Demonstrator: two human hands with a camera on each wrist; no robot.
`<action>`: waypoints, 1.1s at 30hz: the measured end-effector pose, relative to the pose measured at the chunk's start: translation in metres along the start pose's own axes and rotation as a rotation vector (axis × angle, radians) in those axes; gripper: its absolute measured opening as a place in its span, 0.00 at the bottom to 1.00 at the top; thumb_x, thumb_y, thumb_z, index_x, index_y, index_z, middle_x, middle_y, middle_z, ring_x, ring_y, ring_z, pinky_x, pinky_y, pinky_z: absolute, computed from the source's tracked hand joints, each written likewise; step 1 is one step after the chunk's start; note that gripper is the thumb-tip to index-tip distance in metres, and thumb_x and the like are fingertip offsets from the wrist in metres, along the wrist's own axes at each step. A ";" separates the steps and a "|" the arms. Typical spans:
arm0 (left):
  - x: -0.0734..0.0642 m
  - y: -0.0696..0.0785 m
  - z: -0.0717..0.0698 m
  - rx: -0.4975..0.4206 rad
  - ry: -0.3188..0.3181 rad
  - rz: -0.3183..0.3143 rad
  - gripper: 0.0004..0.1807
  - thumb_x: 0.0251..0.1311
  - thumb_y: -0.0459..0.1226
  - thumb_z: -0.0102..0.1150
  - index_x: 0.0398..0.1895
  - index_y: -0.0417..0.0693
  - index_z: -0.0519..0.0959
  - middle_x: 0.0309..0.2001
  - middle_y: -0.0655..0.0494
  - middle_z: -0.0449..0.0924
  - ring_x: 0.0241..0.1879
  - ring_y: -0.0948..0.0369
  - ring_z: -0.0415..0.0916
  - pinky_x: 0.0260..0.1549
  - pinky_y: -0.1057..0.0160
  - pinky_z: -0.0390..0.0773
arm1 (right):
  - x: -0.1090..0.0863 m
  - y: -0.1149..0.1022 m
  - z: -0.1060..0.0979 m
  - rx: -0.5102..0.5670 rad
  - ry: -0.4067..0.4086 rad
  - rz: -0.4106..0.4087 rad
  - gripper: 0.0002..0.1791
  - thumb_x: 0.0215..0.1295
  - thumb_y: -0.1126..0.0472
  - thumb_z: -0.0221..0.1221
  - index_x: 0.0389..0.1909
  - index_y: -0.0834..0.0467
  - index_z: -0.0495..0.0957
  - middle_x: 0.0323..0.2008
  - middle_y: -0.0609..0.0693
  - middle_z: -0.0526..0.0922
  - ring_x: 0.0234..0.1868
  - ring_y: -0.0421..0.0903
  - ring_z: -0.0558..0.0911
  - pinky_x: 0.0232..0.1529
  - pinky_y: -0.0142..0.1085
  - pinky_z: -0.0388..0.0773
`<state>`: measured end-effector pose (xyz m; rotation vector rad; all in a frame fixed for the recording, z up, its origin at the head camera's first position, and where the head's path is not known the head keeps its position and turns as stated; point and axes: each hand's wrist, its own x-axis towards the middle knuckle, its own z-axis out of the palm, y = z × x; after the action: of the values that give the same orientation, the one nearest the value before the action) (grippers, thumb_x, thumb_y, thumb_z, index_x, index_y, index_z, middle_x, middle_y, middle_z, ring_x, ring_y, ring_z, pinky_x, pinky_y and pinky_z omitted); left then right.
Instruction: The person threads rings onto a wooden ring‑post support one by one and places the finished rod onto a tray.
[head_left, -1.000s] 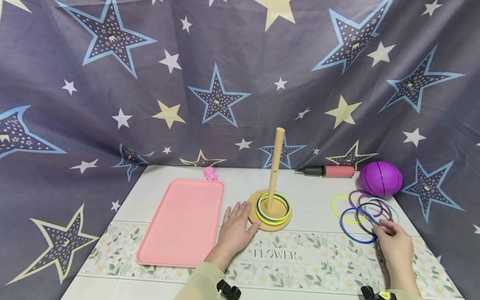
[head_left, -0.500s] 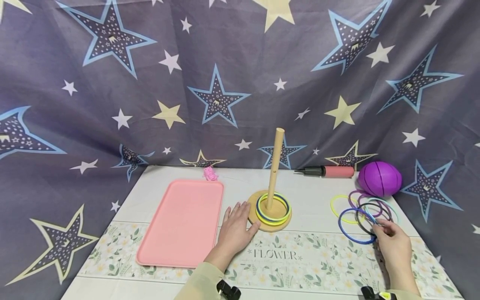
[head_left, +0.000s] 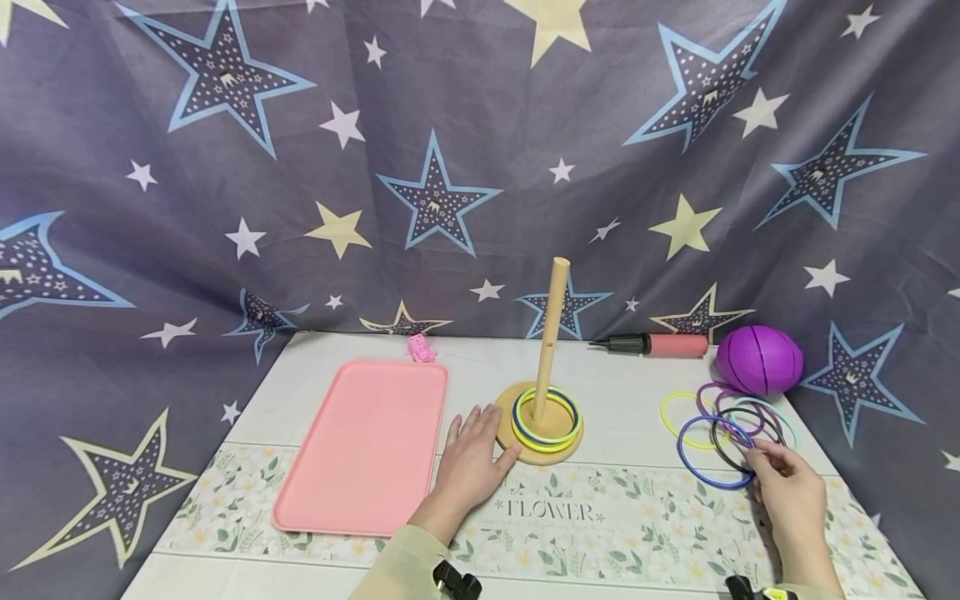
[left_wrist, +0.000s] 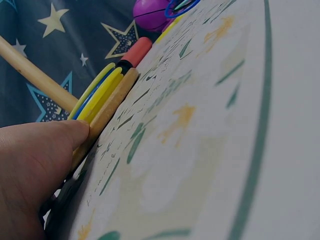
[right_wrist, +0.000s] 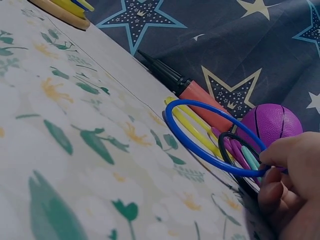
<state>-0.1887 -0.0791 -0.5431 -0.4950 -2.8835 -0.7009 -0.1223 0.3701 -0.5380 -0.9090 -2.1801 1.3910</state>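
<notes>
A wooden peg stand rises from a round base with yellow and blue rings stacked round the pole. My left hand lies flat on the table, its thumb against the base's edge. Loose rings of several colours lie in a pile at the right. My right hand pinches a blue ring by its near edge and tilts it up off the table; a black ring sits just behind it.
A pink tray lies left of the stand, with a small pink toy behind it. A purple ball and a hand pump rest at the back right. A star-patterned cloth hangs behind the table.
My right hand has lifted the blue ring's near edge slightly and drawn it a little left. The left hand has stayed against the base.
</notes>
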 end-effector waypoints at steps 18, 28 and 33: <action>0.000 -0.002 0.002 0.004 -0.010 -0.010 0.43 0.80 0.58 0.59 0.86 0.42 0.65 0.85 0.45 0.63 0.86 0.45 0.54 0.85 0.38 0.43 | -0.007 -0.018 0.000 0.402 -0.045 0.110 0.09 0.78 0.61 0.69 0.54 0.50 0.91 0.31 0.41 0.83 0.23 0.38 0.77 0.18 0.29 0.75; 0.000 -0.001 0.001 -0.009 -0.010 -0.014 0.43 0.79 0.58 0.60 0.85 0.41 0.66 0.85 0.45 0.63 0.86 0.45 0.54 0.85 0.38 0.43 | -0.016 -0.045 -0.004 0.598 -0.116 0.098 0.09 0.76 0.64 0.70 0.52 0.52 0.91 0.34 0.43 0.84 0.24 0.37 0.78 0.17 0.29 0.75; 0.000 0.000 0.000 -0.011 -0.011 -0.017 0.43 0.80 0.58 0.59 0.86 0.41 0.65 0.85 0.45 0.63 0.86 0.46 0.54 0.85 0.39 0.43 | -0.019 -0.063 -0.005 0.646 -0.145 0.071 0.11 0.76 0.65 0.70 0.54 0.54 0.90 0.35 0.43 0.86 0.25 0.38 0.78 0.18 0.29 0.74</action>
<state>-0.1890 -0.0791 -0.5435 -0.4776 -2.8994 -0.7191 -0.1253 0.3413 -0.4791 -0.6534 -1.6101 2.0688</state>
